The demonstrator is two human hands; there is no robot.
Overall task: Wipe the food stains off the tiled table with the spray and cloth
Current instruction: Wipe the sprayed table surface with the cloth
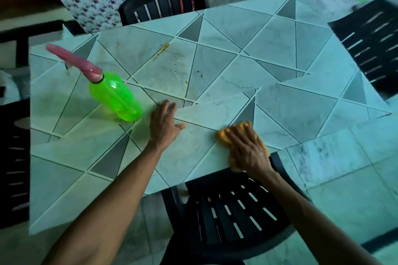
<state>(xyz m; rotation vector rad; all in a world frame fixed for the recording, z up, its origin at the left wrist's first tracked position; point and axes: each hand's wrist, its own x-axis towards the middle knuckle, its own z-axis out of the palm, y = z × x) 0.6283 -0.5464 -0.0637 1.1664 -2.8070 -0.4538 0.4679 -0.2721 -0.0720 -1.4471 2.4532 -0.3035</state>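
The tiled table (pixel 280 34) fills the middle of the view, patterned in pale and grey triangles. Orange-brown food stains (pixel 163 49) streak and dot it towards the far middle. A green spray bottle (pixel 116 97) with a pink trigger head stands at the left. My left hand (pixel 164 125) lies flat on the tiles just right of the bottle, fingers straight. My right hand (pixel 247 148) presses an orange cloth (pixel 224 136) down on the near edge of the table, fingers spread over it. Most of the cloth is hidden under that hand.
Dark plastic slatted chairs stand around the table: one under the near edge (pixel 232 217), one at the far side (pixel 163 4), one at the right (pixel 370 47), another at the left (pixel 13 168). Patterned cloths hang behind. Tiled floor (pixel 344 178) shows at the right.
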